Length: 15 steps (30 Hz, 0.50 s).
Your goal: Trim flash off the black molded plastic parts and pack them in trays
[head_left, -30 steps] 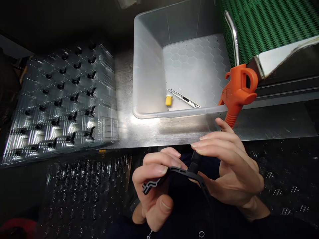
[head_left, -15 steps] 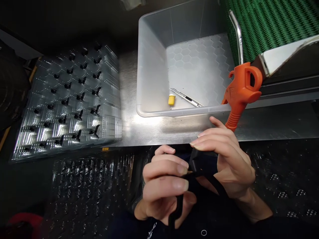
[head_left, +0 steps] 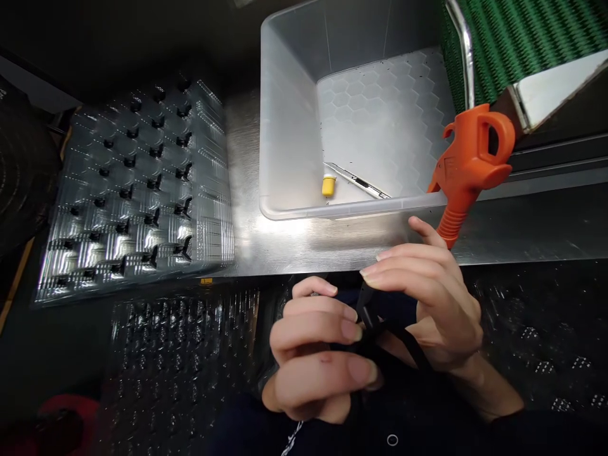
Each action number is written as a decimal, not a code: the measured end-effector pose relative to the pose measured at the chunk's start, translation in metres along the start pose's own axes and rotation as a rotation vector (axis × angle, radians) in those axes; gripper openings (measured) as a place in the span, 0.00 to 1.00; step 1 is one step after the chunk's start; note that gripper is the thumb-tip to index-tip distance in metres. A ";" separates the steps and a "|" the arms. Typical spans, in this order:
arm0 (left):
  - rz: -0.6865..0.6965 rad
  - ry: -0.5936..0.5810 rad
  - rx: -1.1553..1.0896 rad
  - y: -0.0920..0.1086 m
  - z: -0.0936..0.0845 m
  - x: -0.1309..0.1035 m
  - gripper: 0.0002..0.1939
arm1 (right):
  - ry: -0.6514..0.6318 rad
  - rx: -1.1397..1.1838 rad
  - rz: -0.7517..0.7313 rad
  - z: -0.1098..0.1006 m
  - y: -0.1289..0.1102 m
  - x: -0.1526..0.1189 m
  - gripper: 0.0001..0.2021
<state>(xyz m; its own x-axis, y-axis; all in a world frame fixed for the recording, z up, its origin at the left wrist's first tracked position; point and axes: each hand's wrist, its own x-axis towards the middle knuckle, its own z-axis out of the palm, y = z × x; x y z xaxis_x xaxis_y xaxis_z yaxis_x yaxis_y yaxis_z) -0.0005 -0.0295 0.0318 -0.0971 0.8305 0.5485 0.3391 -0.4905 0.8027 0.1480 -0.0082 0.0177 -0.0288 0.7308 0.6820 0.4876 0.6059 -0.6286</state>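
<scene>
A small black part is held between my two hands, below the front edge of the metal bench. My right hand pinches its upper end with thumb and fingertips, its little finger raised. My left hand has its fingers curled, the fingertips against the lower left side of the part. The outline of the part is hard to tell against my dark clothing. Just beyond my right hand an orange air gun with a bent metal nozzle leans on the rim of a translucent bin.
Inside the bin lie a slim cutter knife and a small yellow-capped container. A clear tray with rows of black parts stands at the left. Green ribbed belting is at the upper right. More clear trays lie below the bench.
My left thumb and index finger have moved slightly right, closer to the black part, which now appears turned and narrower. The camera view has shifted a little. My right hand keeps its pinch.
</scene>
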 end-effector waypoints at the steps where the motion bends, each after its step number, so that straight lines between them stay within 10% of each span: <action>1: -0.003 0.011 0.000 -0.003 0.000 0.002 0.05 | -0.013 -0.008 -0.002 -0.001 0.000 0.000 0.07; 9: 0.258 0.159 -0.063 -0.035 -0.001 0.020 0.07 | 0.000 -0.014 -0.012 0.004 0.003 0.000 0.08; 15: 0.207 0.033 -0.090 -0.042 -0.018 0.017 0.15 | 0.013 -0.052 -0.022 0.007 0.001 0.000 0.08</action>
<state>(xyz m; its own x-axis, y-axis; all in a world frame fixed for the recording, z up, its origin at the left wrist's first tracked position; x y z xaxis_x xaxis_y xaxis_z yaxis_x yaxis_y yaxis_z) -0.0327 0.0005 0.0119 -0.0651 0.7016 0.7096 0.2702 -0.6721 0.6894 0.1427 -0.0049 0.0145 -0.0290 0.7135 0.7001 0.5320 0.6040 -0.5935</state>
